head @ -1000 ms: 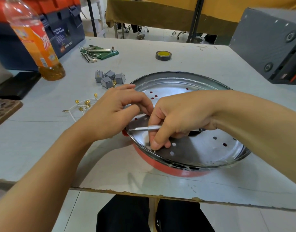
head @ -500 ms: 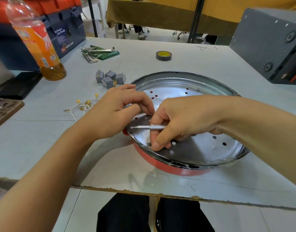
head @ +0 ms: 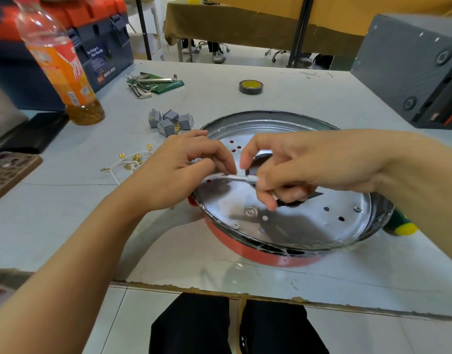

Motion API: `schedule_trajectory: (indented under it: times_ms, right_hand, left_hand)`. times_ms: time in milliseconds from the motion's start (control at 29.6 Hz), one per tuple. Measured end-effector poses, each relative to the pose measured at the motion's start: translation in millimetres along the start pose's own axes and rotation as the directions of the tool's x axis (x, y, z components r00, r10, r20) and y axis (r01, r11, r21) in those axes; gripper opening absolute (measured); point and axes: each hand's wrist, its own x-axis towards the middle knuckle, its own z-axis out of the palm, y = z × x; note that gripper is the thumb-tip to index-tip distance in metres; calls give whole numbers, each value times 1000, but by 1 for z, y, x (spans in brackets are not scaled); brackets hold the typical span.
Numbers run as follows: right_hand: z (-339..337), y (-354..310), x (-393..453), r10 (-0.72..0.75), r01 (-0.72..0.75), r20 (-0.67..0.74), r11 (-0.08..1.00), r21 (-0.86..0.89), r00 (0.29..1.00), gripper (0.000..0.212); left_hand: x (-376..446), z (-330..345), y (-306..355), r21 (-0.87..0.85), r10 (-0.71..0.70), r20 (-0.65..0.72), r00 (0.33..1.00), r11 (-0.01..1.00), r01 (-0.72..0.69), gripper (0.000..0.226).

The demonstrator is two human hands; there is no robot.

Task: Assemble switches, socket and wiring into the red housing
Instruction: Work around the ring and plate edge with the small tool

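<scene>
Right hand lifted, pinching white wire with left hand, over red housing

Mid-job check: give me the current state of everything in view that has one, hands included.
left hand: fingers curled, pinching the white wire at the plate's edge
right hand: pinching the white wire
white wire: held over the plate
metal plate: seated in the red housing
red housing: resting on the table
grey switches: loose on the table
spare wires: loose on the table
bottle: upright, nearly empty
tape roll: lying flat

right hand: lifted off metal plate | index finger raised | screw near rim uncovered
</scene>
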Motion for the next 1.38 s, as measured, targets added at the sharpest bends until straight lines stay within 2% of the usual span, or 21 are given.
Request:
schedule_trajectory:
  times_ms: [68,169,203,304,371,473,540,642,810,1013,1385]
  right_hand:
    - [-4,3,-5,-59,58,3,995,80,998,24]
    - [-9,9,-10,-193,190,-6,960,207,981,15]
    - [-10,11,-11,-232,225,-2,940,256,973,17]
    - [-10,17,-13,-317,285,30,888,361,948,40]
    - [-8,17,-14,-352,318,16,864,390,936,39]
    - [-1,14,-13,-351,347,-52,873,343,935,23]
    - [5,11,-12,-308,333,-132,904,268,942,27]
    - [15,8,-8,-274,307,-187,934,184,943,36]
    - [27,7,-3,-224,262,-252,957,127,941,19]
    - [29,7,-2,-191,221,-267,971,89,945,24]
    - [28,3,-3,-221,228,-234,974,1,947,22]
  left_hand:
    - [0,-1,1,-17,-31,7,999,999,31,27]
    - [1,-3,3,-29,-58,48,997,998,59,24]
    - [1,-4,3,-14,-54,63,997,998,55,25]
    - [3,-8,4,52,-51,85,995,998,47,24]
    - [4,-10,5,69,-36,91,995,997,30,19]
    - [5,-11,9,106,-21,108,994,994,9,22]
    - [5,-10,11,144,-8,139,990,990,-12,21]
    - [3,-6,12,165,-10,176,984,986,-20,31]
    - [2,-5,10,157,5,188,982,987,-35,32]
    - [2,-4,10,150,12,173,985,988,-39,32]
    - [1,-3,12,154,0,172,985,988,-26,36]
